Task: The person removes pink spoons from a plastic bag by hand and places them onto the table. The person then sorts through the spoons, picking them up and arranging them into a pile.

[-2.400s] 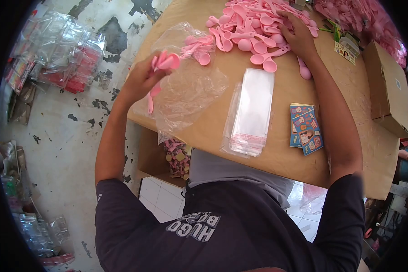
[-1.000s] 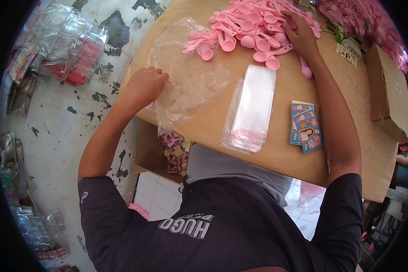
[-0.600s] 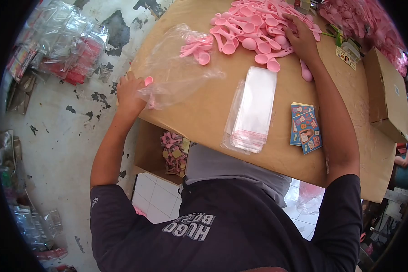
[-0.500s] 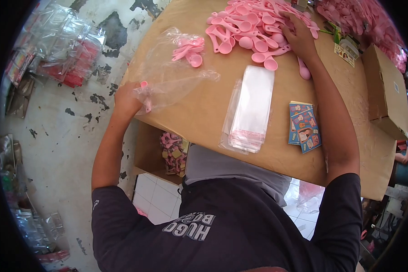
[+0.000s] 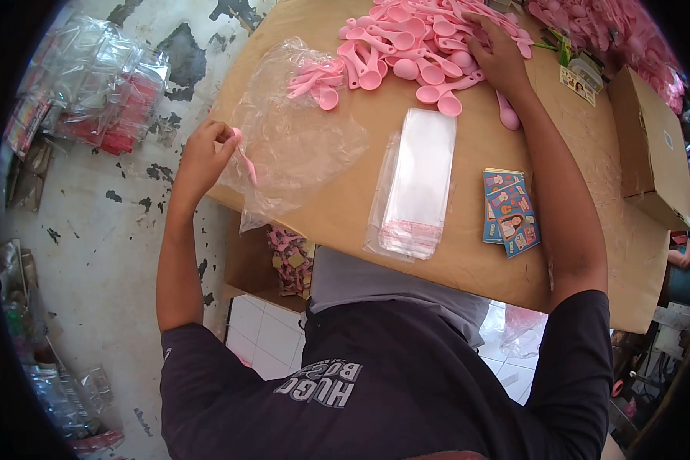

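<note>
Beside the table's left edge, my left hand (image 5: 205, 157) is closed, its fingertips pinching a pink plastic spoon (image 5: 247, 162) over the clear bag. This large, crumpled clear plastic bag (image 5: 307, 153) lies flat, with several pink spoons (image 5: 318, 80) at its top. My right hand (image 5: 498, 57) rests at the right side of a heap of pink measuring spoons (image 5: 406, 46), fingers apart; its fingertips touch the heap. One loose spoon (image 5: 507, 111) lies under my right wrist. A stack of clear sleeves (image 5: 420, 180) and a few blue printed cards (image 5: 511, 213) lie in front of me.
A cardboard box (image 5: 648, 142) stands on the right of the brown-covered table (image 5: 345, 215). More pink spoons (image 5: 613, 38) are piled behind it. Below the table is an open box of pink pieces (image 5: 290, 261). Plastic packets (image 5: 100, 84) lie on the floor at left.
My left hand has moved up and left, and the bag's near side has dropped flat over the table edge. My right hand has stayed at the heap.
</note>
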The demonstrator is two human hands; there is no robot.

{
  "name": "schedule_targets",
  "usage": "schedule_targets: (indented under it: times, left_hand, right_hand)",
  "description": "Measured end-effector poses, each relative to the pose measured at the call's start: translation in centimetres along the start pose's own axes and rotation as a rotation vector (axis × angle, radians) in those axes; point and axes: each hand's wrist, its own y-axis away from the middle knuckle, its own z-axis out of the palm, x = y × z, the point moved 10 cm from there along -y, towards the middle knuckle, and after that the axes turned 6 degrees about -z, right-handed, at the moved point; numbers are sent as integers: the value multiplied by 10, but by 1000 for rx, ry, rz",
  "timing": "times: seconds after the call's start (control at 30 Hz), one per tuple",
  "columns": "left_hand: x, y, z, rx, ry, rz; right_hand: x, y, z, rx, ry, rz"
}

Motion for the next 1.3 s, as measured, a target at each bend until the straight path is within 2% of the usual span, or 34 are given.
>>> schedule_targets:
  times: [0.1, 0.17, 0.2, 0.27, 0.37, 0.43, 0.57, 0.6, 0.67, 0.7, 0.8, 0.83, 0.9, 0.93, 1.0, 1.03, 1.1, 1.13, 1.17, 1.23, 1.27, 1.3]
  left_hand:
    - [7, 1, 6, -36, 28, -9]
    - [24, 1, -7, 54, 186, 112]
    - [29, -1, -10, 52, 191, 114]
    - [45, -3, -29, 140, 395, 130]
    - [68, -16, -34, 115, 529, 106]
    - [95, -31, -33, 161, 511, 168]
    - [140, -85, 0, -54, 629, 272]
    - [157, -86, 1, -47, 627, 273]
    - [180, -93, -5, -22, 1012, 204]
    - [177, -99, -2, -30, 1007, 209]
    - [170, -102, -3, -38, 544, 339]
    - [160, -100, -7, -49, 539, 343]
    - [143, -91, 21, -373, 385, 299]
    - [144, -80, 16, -376, 384, 295]
    - [127, -39, 49, -835, 144, 103]
    - [118, -35, 55, -833, 144, 94]
    - [101, -39, 65, -592, 18, 249]
    - [97, -45, 65, -505, -16, 247]
    - [93, -46, 68, -504, -15, 245]
    - [103, -56, 51, -295, 60, 206]
    - [106, -57, 53, -291, 60, 207]
    - [114, -58, 46, -187, -21, 296]
  right_hand:
    - [0, 0, -2, 25, 24, -37]
    - [-1, 0, -4, 45, 53, -66]
    - [0, 0, -3, 47, 19, -53]
    - [-1, 1, -4, 48, -12, -41]
    - [-5, 0, -5, 46, 9, -43]
    - [-3, 1, -4, 39, -4, -33]
    - [-1, -1, -3, 45, 11, -65]
    - [-3, 0, -3, 43, 15, -69]
    - [-2, -2, -5, 46, 23, -71]
    - [-1, -1, -5, 49, 23, -69]
    - [-2, 2, -6, 43, 17, -14]
    - [2, 3, -3, 18, 10, 18]
    - [7, 2, -1, 15, 7, 35]
    - [8, 2, -2, 39, 4, 20]
    - [4, 2, -3, 57, -7, 2]
    - [2, 2, -5, 61, 5, 16]
    - [1, 1, -6, 64, 15, 28]
    - [3, 0, -5, 62, 20, 1]
    - [4, 0, -4, 61, 26, -25]
    - [3, 1, -4, 62, 26, -25]
    - [3, 1, -4, 62, 27, -21]
    - [3, 0, -5, 64, 28, -24]
